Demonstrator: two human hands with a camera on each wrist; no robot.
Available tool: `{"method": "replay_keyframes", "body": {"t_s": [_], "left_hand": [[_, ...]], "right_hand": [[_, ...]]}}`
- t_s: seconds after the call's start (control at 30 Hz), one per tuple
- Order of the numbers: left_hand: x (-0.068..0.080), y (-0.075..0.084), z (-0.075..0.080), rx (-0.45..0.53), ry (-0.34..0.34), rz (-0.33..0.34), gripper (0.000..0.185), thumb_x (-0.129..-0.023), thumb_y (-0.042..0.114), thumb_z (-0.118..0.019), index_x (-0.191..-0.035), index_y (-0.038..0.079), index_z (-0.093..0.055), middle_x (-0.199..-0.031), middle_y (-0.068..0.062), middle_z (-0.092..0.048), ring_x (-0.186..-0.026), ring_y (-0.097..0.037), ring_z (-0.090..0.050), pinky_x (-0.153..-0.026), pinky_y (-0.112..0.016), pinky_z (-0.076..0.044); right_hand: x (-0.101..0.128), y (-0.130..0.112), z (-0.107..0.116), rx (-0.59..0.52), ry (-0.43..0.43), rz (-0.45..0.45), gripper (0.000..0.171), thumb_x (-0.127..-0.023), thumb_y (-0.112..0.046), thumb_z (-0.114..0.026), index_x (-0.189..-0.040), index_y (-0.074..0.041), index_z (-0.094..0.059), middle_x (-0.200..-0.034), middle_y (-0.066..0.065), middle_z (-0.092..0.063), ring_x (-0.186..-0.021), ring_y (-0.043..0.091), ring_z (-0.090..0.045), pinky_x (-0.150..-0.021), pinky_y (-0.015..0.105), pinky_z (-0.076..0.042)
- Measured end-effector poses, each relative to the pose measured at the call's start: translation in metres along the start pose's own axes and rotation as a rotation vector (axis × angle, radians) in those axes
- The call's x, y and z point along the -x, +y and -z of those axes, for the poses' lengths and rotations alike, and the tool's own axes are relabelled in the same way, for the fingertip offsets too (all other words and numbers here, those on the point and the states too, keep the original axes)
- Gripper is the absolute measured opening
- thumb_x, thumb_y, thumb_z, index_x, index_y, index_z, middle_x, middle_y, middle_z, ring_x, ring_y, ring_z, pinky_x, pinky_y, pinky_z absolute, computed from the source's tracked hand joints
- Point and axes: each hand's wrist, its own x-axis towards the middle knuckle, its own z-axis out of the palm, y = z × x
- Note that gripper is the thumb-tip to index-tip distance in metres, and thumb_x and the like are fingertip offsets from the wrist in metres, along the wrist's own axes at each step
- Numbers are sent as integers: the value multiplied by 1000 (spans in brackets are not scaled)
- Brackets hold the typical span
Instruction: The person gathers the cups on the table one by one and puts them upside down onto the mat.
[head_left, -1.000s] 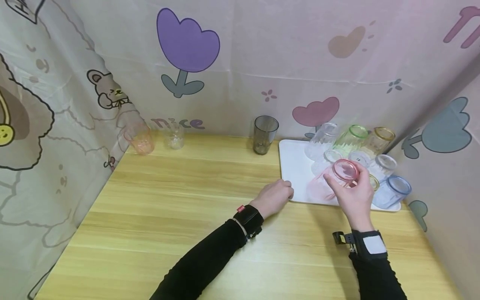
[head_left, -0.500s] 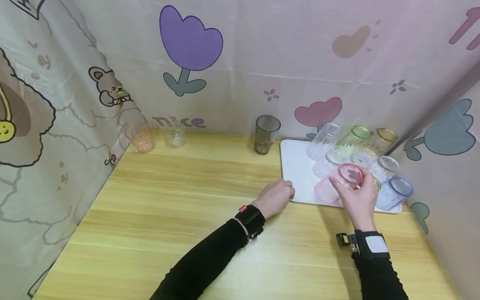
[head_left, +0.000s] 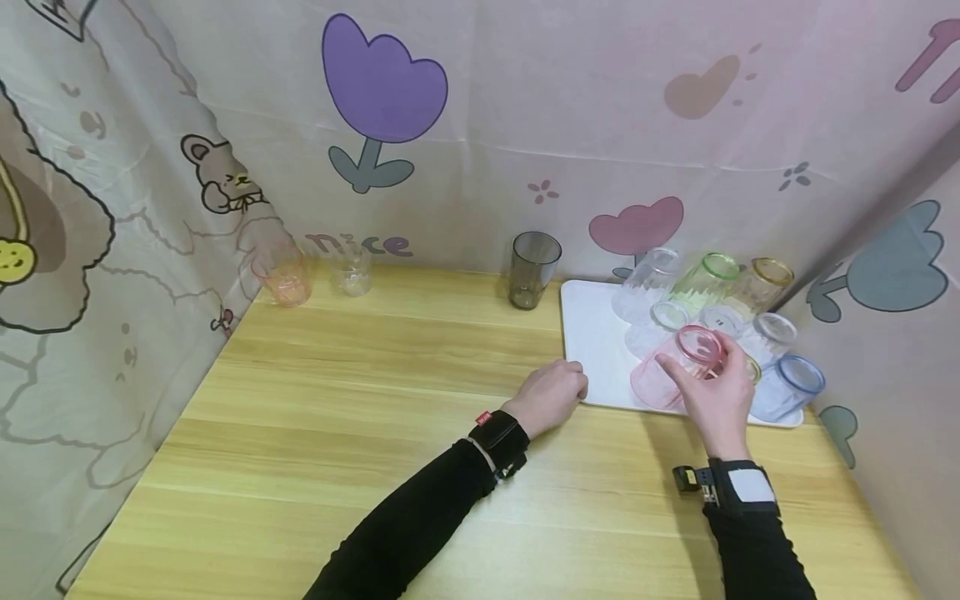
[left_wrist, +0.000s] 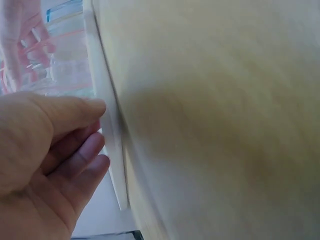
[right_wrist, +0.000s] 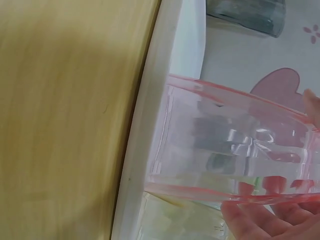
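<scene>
Right hand [head_left: 716,396] grips the pink cup [head_left: 675,367] tilted on the white tray [head_left: 592,333] at the worktop's 2 o'clock, left hand [head_left: 551,396] fingers curled against tray edge; lifting step, next needs clearing neighbouring cups.

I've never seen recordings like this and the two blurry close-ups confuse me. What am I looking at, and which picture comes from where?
There is no machine here: a person works with two bare hands. The wide picture comes from a camera on their head, looking down at a wooden table. The two close-ups come from cameras strapped to each wrist, so they sit very near the hands.

The right hand grips a pink cup, tilted over a white tray that holds a pile of other coloured and clear cups. The right wrist view shows that same pink cup up close. The left hand rests at the tray's near left corner; its wrist view shows the fingers against the tray's edge.

By the back curtain stand a grey cup, a small clear cup and an orange cup.
</scene>
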Motion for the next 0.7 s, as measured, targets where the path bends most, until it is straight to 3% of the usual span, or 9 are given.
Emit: {"method": "replay_keyframes", "body": {"t_s": [0.1, 0.2, 0.33, 0.43, 0.57, 0.7], "left_hand": [[3, -3, 2, 51, -21, -7, 14, -96, 12, -72, -107, 18, -79, -108, 6, -70, -103, -11, -65, -88, -19, -53], [7, -7, 5, 119, -50, -20, 18, -95, 12, -74, -113, 15, -77, -113, 5, -70, -107, -10, -65, -93, -17, -52], [14, -12, 10, 209, -75, -10, 28, -95, 15, -74, -123, 12, -72, -122, 2, -68, -115, -11, -64, -100, -18, -50], [21, -17, 14, 275, -64, 37, 36, -97, 18, -72, -132, 11, -66, -132, 0, -65, -122, -13, -61, -105, -22, -49], [31, -26, 20, 355, -18, 112, 47, -99, 21, -71, -142, 11, -57, -140, -2, -61, -126, -16, -59, -106, -27, -50], [39, -38, 29, 419, 56, 166, 53, -99, 23, -70, -147, 9, -51, -143, -5, -56, -130, -19, -56, -109, -31, -48]], "right_hand": [[1, 0, 1, -1, -21, -8, 91, -85, -34, -88, -157, -10, -38, -150, 16, -54, -119, 28, -54, -87, 21, -38], [2, -2, 2, -27, -24, -16, 92, -86, -32, -87, -160, -12, -35, -155, 13, -50, -129, 32, -53, -98, 28, -44], [4, -9, 1, -72, 43, 35, 88, -86, -26, -86, -159, -13, -37, -157, 11, -47, -136, 33, -50, -113, 43, -44], [6, -15, -1, -91, 137, 138, 84, -85, -21, -86, -156, -11, -43, -155, 13, -48, -140, 32, -47, -119, 44, -37], [9, -26, -5, -124, 243, 345, 77, -81, -14, -85, -150, -5, -51, -152, 16, -52, -143, 29, -43, -120, 38, -29], [14, -40, -14, -164, 249, 522, 72, -79, -12, -83, -144, -1, -55, -148, 18, -55, -142, 31, -45, -121, 37, -31]]}}
